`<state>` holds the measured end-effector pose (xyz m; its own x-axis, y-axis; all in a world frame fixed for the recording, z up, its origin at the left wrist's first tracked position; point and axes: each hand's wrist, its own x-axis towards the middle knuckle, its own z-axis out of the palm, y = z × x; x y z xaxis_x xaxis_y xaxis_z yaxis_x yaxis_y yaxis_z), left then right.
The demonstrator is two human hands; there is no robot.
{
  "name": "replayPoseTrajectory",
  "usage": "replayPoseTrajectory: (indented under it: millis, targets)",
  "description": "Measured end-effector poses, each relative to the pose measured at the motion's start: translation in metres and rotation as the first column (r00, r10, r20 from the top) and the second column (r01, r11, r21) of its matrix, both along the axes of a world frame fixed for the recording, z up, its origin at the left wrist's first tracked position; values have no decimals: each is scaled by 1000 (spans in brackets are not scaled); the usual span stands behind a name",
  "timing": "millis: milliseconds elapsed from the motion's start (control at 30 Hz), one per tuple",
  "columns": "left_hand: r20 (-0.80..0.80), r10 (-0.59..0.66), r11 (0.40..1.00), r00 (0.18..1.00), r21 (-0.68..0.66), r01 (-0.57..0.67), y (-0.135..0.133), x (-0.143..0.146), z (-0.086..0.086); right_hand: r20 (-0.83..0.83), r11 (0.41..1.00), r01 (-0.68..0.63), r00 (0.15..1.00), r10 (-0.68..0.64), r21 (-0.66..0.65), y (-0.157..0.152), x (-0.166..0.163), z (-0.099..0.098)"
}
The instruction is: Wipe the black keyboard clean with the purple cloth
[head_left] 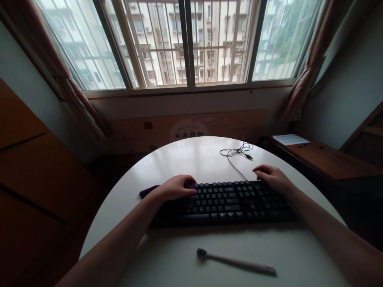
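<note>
A black keyboard lies across the white round table. On its left part my left hand is closed around a purple cloth, pressing it to the keys. A dark purple end of something, perhaps the same cloth, sticks out left of that hand. At the keyboard's far right corner rests my right hand, its fingers loosely bent and slightly apart, with nothing seen between them. A grey toothbrush with dark bristles lies nearer to me, in front of the keyboard.
The keyboard's black cable lies loosely coiled beyond it, with its USB plug showing. The table's curved edge falls away at the left. A wooden desk with a paper sheet stands at right, below barred windows.
</note>
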<state>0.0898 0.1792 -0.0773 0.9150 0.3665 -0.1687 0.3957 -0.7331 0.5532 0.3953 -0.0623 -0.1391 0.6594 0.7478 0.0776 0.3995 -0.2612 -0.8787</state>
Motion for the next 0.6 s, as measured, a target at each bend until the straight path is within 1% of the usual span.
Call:
replayPoseTrajectory:
  millis: [67,167,233,333,467,600]
  targets:
    - [-5,20,1000,1000,5,-20,-2,1,0,10,1000,4,1000,-4,2,0,0,0]
    - [0,68,996,998,55,-68,-6,2,-2,18,1000,7,1000,-7,-1,1,1,-1]
    - [10,75,994,997,78,-76,-7,2,-4,14,1000,2,1000,-2,-8,1,2,-2]
    - [10,33,998,999,45,-34,-4,1,-5,9,1000,1,1000,-1,-18,0,2,-2]
    - [-11,-19,1000,1000,-21,19,1,0,-2,15,1000,-1,1000,2,-17,-1,2,-1]
    - [-12,-9,1000,1000,2,9,-2,-1,0,11,1000,4,1000,-4,-10,0,1,-1]
